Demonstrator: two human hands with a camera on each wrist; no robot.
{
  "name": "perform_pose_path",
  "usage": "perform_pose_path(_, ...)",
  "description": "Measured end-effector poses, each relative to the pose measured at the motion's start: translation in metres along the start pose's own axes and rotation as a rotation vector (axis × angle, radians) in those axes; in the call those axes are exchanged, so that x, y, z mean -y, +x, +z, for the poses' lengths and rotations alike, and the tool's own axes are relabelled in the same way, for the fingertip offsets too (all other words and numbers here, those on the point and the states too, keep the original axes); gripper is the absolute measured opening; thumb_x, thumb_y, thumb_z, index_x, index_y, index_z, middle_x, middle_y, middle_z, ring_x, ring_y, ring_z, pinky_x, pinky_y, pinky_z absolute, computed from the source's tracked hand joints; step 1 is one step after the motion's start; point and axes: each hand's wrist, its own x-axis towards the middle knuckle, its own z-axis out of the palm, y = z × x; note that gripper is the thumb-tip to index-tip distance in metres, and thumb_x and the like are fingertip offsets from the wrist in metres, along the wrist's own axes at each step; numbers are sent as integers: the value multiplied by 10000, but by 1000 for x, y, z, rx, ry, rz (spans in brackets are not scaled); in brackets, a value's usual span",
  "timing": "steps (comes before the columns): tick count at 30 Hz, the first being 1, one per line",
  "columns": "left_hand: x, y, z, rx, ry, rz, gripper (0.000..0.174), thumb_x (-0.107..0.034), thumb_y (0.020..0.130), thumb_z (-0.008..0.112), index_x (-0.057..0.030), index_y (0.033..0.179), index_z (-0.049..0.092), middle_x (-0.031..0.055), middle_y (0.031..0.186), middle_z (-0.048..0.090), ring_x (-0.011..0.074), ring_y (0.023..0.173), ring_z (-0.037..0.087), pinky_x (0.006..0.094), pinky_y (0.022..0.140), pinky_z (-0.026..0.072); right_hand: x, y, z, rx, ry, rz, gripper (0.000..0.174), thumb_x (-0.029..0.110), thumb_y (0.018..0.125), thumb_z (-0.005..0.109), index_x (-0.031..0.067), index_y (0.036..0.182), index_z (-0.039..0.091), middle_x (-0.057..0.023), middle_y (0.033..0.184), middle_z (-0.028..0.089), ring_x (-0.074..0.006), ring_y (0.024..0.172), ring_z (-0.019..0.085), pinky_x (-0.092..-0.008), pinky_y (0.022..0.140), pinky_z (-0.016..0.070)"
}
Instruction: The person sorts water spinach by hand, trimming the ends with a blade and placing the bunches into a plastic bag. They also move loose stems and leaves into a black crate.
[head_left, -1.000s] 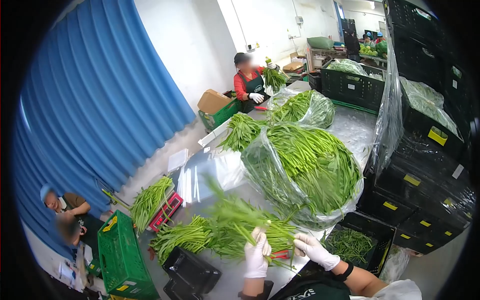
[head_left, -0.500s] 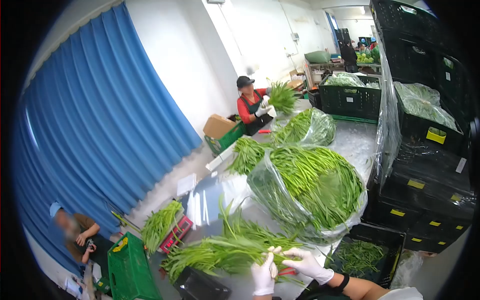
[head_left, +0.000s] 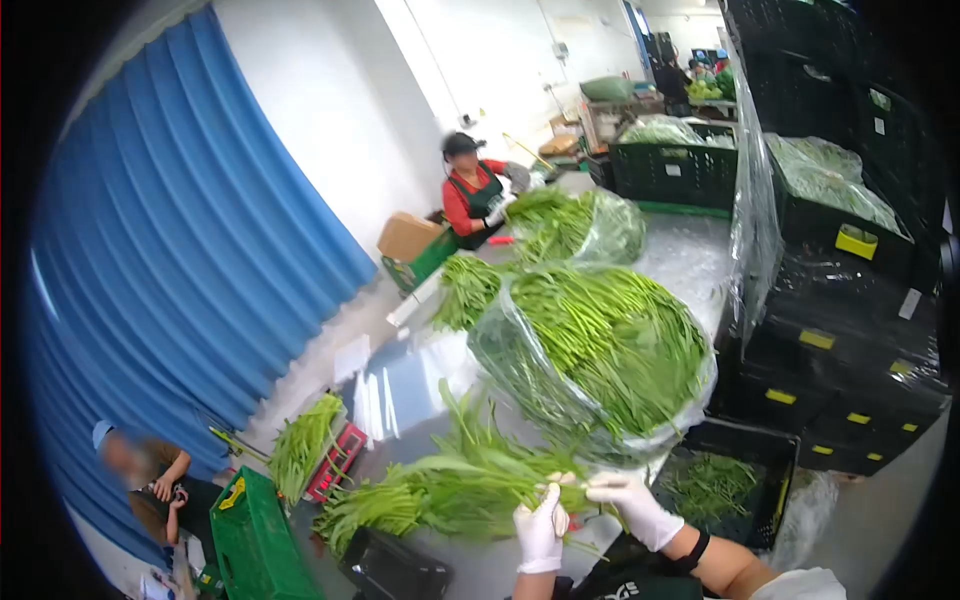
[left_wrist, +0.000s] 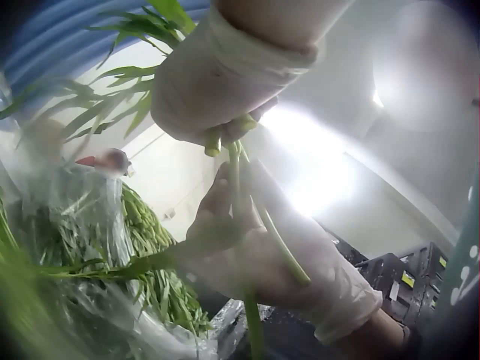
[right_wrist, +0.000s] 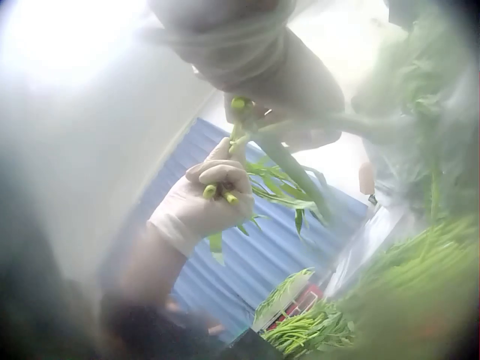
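Note:
White-gloved, my left hand grips a few water spinach stalks, their long leaves trailing to the left over the table. Cut stem ends poke out of that fist in the right wrist view. Close beside it, my right hand, also gloved, pinches stems between thumb and fingers. Stems run between the two hands in the left wrist view. Beneath the hands lies a pile of water spinach, and a big open plastic bag of it stands ahead.
Black trays sit at the table's front, left of my hands. A red scale bearing greens is beyond them, near a green crate. At right are a black crate with loose leaves and stacked black crates. Two people work nearby.
The stalks in my left hand have come down from a raised, blurred sweep to lie leftward over the pile. My right hand has drawn closer to the left. The far worker has lowered a bunch.

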Motion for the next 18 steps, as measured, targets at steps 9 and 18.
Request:
perform_pose_path(9, -20, 19, -3, -130, -163, 121, 176, -165, 954, 508, -40, 1061, 571, 176, 1082, 642, 42, 340, 332, 209, 331, 267, -6, -3, -156, -523, 303, -204, 485, 389, 916, 517, 15, 1224, 504, -121, 1218, 547, -182, 1136, 501, -292, 964, 364)
perform_pose_path(18, -23, 15, -1, -74, -166, 47, 153, -130, 954, 501, -37, 1058, 563, 209, 1100, 628, 52, 344, 343, 217, 341, 278, 49, 2, -15, 280, -606, -285, 487, 287, 938, 501, 67, 1363, 414, -89, 1211, 596, -233, 1132, 542, -327, 945, 420)
